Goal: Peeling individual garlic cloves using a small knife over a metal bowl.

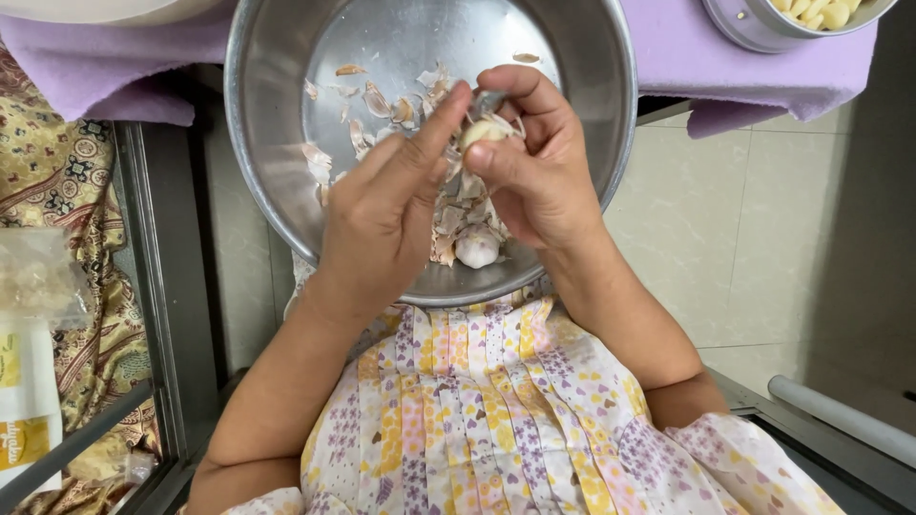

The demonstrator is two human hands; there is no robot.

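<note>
At far left, beside the patterned cloth [67,172], a clear plastic bag [38,277] lies above a white packet with yellow label patches [24,401]. Over the steel bowl [277,57], the left hand [382,210] and right hand [539,167] meet around a garlic clove [484,131]; each grip is nearly closed, fingertips and thumbs pinching the clove between them. Papery skins [372,105] scatter the bowl's floor, and a garlic bulb [477,248] sits under the hands. A second steel container of peeled cloves [821,11] stands at upper right on the purple-covered surface [668,57].
</note>
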